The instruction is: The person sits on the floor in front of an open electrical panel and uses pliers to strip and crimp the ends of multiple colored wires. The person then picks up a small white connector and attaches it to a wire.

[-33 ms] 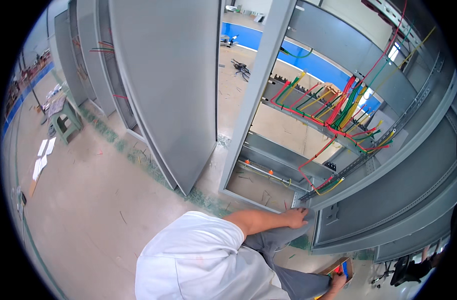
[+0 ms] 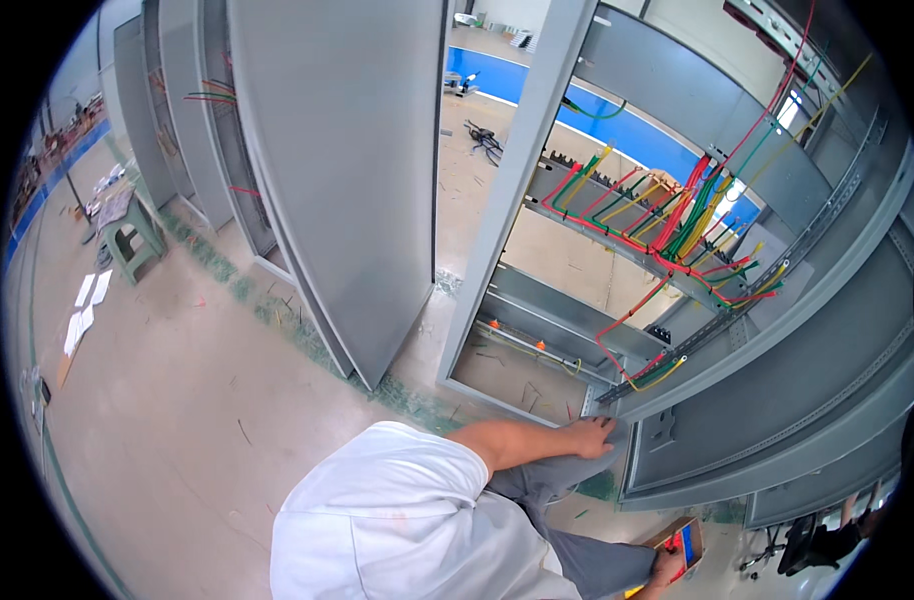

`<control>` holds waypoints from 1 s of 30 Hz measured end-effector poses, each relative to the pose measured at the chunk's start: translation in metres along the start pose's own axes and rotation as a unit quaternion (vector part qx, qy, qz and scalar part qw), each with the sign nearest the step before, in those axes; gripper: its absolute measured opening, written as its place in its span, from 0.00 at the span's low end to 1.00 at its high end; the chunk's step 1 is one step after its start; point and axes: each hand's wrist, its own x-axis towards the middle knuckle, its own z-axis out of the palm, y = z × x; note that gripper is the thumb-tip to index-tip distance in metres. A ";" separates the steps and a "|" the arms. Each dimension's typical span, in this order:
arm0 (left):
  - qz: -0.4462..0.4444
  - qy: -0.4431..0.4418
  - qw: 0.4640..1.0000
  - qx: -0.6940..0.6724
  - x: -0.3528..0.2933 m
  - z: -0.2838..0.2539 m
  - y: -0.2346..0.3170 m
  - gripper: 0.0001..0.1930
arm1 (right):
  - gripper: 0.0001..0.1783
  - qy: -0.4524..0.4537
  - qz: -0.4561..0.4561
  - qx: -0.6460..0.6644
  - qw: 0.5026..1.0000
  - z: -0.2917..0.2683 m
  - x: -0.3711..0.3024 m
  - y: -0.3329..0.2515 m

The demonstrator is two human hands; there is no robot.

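Note:
My left hand [image 2: 589,437] lies on my knee in grey trousers [image 2: 542,475], its fingers loosely spread and holding nothing. At the lower right, my right hand [image 2: 665,566] reaches into a small open cardboard box [image 2: 693,537] on the floor. Red and blue pieces show inside the box, too small to name; the fingers of that hand are mostly hidden among them. In front of me stands an open grey metal cabinet frame [image 2: 512,200]. A bundle of red, green and yellow wires [image 2: 667,240] runs across its rails, with loose ends to the right.
A large grey panel [image 2: 337,180] stands left of the frame, with more cabinets [image 2: 167,120] beyond. A green stool [image 2: 132,240] and white papers [image 2: 82,315] are at the far left. Wire scraps litter the floor. At the lower right are an office chair [image 2: 767,555] and part of another person [image 2: 847,540].
My right hand has shifted slightly left and down at the box, with its fingers now less visible. My left hand stays on the knee.

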 end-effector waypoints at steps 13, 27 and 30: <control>0.027 0.049 0.990 0.129 -0.034 -0.022 -0.051 0.41 | 0.12 0.112 0.014 0.059 0.992 0.076 -0.004 -0.097; 0.084 -0.167 0.971 0.149 0.117 0.005 -0.061 0.32 | 0.08 -0.045 0.133 0.061 0.988 0.011 -0.002 -0.047; 0.078 -0.233 0.950 0.194 0.145 0.014 -0.054 0.31 | 0.08 -0.059 0.161 0.087 0.981 0.015 0.001 -0.032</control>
